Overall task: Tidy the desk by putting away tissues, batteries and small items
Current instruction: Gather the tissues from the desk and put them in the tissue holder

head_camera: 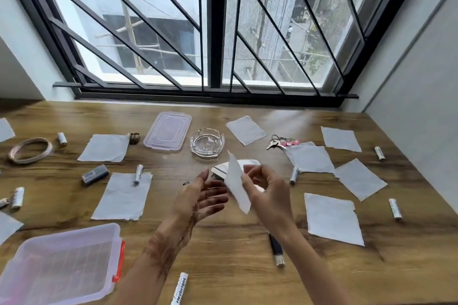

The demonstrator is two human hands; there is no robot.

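Thin white paper tissue (236,186) hangs edge-on, long axis steep, pinched by the right hand (265,188). The left hand (203,193), loose-fingered and empty, sits just left of it.

A white tissue (236,186) hangs upright over the worktop (223,242), pinched at its edge by the right hand (265,188). More tissues lie flat and scattered, two at left (105,147) (122,195) and several at right (332,218). White batteries lie singly among them; one (138,173) rests on a left tissue's far corner. A clear box (59,267) sits open at near left. A clear lid (168,130) lies far centre.
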